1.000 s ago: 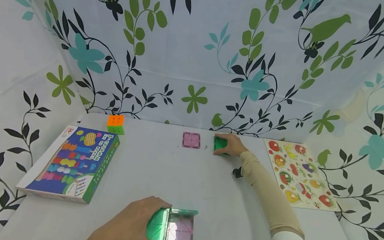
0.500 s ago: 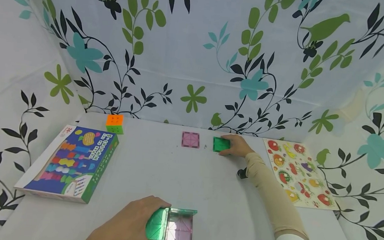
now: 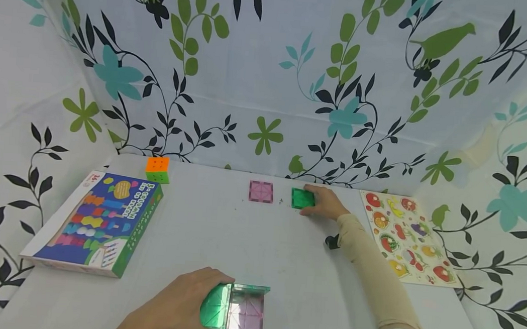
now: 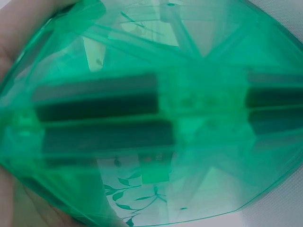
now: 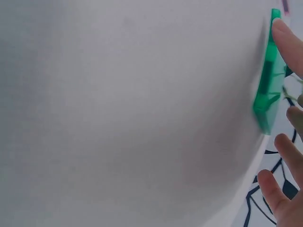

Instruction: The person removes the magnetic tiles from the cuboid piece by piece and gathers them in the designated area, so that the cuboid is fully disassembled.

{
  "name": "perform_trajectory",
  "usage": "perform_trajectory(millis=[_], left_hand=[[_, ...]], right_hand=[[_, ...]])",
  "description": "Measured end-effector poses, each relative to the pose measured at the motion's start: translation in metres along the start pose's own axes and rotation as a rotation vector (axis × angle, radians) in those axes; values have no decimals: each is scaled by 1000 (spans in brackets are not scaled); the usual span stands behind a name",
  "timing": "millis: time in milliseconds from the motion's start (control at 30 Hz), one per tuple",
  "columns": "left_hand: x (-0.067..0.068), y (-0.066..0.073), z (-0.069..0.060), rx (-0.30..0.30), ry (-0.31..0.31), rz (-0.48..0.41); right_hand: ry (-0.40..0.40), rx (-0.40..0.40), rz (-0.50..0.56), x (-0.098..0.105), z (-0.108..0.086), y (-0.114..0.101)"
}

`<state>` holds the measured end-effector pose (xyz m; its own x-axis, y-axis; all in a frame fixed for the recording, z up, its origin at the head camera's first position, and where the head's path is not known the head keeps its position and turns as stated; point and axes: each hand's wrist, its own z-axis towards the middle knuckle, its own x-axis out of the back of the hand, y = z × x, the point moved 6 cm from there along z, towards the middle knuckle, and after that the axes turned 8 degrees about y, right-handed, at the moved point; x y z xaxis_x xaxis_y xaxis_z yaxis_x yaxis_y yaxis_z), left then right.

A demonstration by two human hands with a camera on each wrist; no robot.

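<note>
In the head view my left hand [image 3: 182, 305] grips the left side of a partly built box of clear green and pink magnetic tiles [image 3: 250, 312] near the table's front edge. Green panels form its sides and a pink square shows inside. In the left wrist view the green panels [image 4: 203, 104] fill the picture, with fingers at their left edge. Farther back, my right hand [image 3: 326, 202] has thumb and finger at opposite edges of a green square magnetic tile [image 3: 302, 198] lying flat; its right part is hidden. A pink square magnetic tile [image 3: 261, 191] lies left of it.
A boxed toy set [image 3: 97, 220] lies at the left, with an orange and green puzzle cube [image 3: 157, 170] behind it. A fruit-picture board [image 3: 410, 239] is at the right. A small black object [image 3: 331, 241] sits beside the right forearm. Patterned cloth walls surround the white table [image 3: 214, 222].
My right hand has shifted right across the green tile, uncovering more of it, then stays nearly still. My left hand and the box of tiles have not visibly moved.
</note>
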<state>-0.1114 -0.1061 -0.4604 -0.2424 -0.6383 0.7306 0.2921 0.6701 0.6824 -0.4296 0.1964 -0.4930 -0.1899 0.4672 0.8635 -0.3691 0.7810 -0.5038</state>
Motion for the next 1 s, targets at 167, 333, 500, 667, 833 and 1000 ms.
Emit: perform_trajectory(millis=[167, 333, 500, 667, 833, 1000], left_hand=[[1, 0, 0, -13, 4, 4], [1, 1, 1, -25, 12, 0], [1, 2, 1, -36, 34, 21], [0, 1, 1, -9, 28, 51], [0, 1, 2, -36, 38, 61], [0, 2, 3, -55, 38, 64]], right_hand=[[56, 21, 59, 13, -29, -18], [85, 130, 137, 17, -83, -55], [91, 318, 219, 6, -147, -104], [109, 440, 301, -9, -204, -148], [180, 651, 395, -25, -244, -185], [99, 769, 457, -48, -261, -208]])
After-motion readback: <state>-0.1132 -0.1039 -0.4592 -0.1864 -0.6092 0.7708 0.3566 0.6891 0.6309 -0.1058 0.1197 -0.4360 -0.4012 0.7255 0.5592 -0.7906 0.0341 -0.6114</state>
